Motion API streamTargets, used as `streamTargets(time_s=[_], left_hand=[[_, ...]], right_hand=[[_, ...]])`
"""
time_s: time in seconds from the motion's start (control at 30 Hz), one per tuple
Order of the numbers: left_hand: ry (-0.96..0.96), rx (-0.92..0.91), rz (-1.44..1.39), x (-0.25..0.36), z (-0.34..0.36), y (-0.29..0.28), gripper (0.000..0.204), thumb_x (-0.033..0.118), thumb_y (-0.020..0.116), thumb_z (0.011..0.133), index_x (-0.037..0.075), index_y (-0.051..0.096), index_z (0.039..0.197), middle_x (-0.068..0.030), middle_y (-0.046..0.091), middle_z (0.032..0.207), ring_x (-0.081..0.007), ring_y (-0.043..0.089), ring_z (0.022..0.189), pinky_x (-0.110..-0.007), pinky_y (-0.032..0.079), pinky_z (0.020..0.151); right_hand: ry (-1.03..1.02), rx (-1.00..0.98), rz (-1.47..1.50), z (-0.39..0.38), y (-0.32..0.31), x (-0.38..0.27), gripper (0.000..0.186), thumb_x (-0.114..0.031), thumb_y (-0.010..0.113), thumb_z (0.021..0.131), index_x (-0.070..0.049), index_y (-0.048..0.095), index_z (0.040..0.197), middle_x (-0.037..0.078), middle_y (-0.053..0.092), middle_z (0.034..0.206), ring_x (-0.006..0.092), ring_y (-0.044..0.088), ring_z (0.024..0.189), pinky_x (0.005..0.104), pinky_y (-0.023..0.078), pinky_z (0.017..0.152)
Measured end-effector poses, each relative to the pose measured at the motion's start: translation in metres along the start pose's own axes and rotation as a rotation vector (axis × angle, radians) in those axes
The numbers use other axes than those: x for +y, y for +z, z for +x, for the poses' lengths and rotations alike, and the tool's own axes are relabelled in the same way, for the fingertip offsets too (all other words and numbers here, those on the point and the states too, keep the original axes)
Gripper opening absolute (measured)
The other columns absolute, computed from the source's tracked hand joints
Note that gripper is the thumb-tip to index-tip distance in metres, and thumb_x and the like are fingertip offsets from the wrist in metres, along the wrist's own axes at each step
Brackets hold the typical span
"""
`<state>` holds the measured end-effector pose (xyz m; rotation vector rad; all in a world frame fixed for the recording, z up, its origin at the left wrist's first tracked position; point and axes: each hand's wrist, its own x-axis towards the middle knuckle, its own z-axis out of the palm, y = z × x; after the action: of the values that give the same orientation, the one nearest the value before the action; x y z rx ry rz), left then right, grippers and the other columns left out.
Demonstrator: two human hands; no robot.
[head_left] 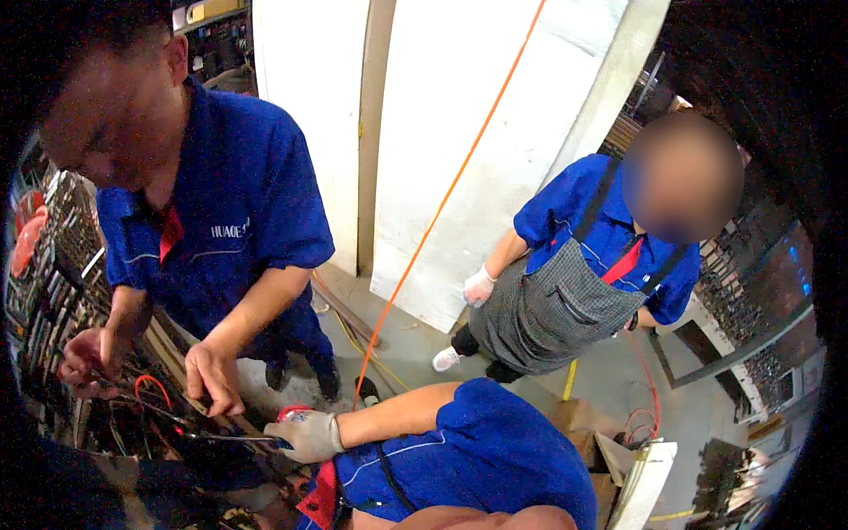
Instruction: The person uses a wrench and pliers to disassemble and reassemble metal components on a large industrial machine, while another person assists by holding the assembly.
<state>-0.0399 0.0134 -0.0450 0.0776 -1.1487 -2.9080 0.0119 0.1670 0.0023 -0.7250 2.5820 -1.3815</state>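
My right hand (pixel 306 435), in a pale work glove, reaches in from the right with its fingers closed. It grips one end of a slim dark metal tool (pixel 231 437) that points left; its exact kind does not show. Just behind the glove is a small red-and-white thing (pixel 293 412), mostly hidden. A co-worker's bare hand (pixel 214 378) hangs just above the tool, and their other hand (pixel 88 364) is farther left. A curved orange cable (pixel 155 382) lies between those two hands. My left hand cannot be made out in the dark lower left.
A taut orange hose (pixel 442 208) runs from the top down beside my wrist. White panels (pixel 481 115) stand behind it. Another person in a grey checked apron (pixel 552 314) stands at the right. Cardboard (pixel 579 420) and a white board (pixel 649 481) are at lower right.
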Motion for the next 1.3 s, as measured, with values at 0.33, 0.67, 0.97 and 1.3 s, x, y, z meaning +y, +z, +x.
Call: streamTargets(time_s=[0.33, 0.67, 0.97, 1.3], left_hand=[[-0.026, -0.021, -0.028, 0.004, -0.004, 0.004, 0.068, 0.056, 0.046, 0.101, 0.004, 0.053, 0.143, -0.0147, 0.064, 0.133, -0.0313, 0.065, 0.116, -0.046, 0.055, 0.097], [-0.029, -0.039, -0.126, 0.034, -0.030, -0.015, 0.067, 0.056, 0.046, 0.101, 0.004, 0.052, 0.144, -0.0147, 0.064, 0.134, -0.0314, 0.065, 0.116, -0.046, 0.055, 0.097], [0.036, -0.042, -0.169, 0.041, -0.038, -0.020, 0.067, 0.055, 0.046, 0.101, 0.004, 0.052, 0.144, -0.0148, 0.063, 0.134, -0.0316, 0.065, 0.116, -0.046, 0.055, 0.097], [0.071, -0.035, -0.206, 0.042, -0.050, -0.026, 0.066, 0.055, 0.046, 0.101, 0.004, 0.052, 0.144, -0.0148, 0.063, 0.135, -0.0318, 0.065, 0.116, -0.046, 0.055, 0.096]], right_hand=[[-0.082, 0.056, 0.033, -0.008, 0.015, 0.014, 0.034, -0.025, 0.059, 0.092, -0.013, 0.059, 0.124, 0.022, 0.066, 0.081, 0.0430, 0.066, 0.077, 0.0521, 0.053, 0.068], [-0.038, 0.049, -0.091, 0.000, -0.026, -0.004, 0.033, -0.026, 0.063, 0.092, -0.009, 0.060, 0.120, 0.026, 0.067, 0.080, 0.0447, 0.068, 0.076, 0.0541, 0.053, 0.064], [-0.029, 0.026, -0.086, -0.002, -0.028, -0.011, 0.033, -0.021, 0.067, 0.089, -0.005, 0.059, 0.118, 0.027, 0.066, 0.080, 0.0472, 0.066, 0.076, 0.0544, 0.053, 0.067], [0.052, -0.003, -0.171, 0.002, -0.023, -0.014, 0.028, -0.017, 0.066, 0.089, -0.007, 0.063, 0.115, 0.025, 0.069, 0.090, 0.0449, 0.068, 0.089, 0.0496, 0.054, 0.074]])
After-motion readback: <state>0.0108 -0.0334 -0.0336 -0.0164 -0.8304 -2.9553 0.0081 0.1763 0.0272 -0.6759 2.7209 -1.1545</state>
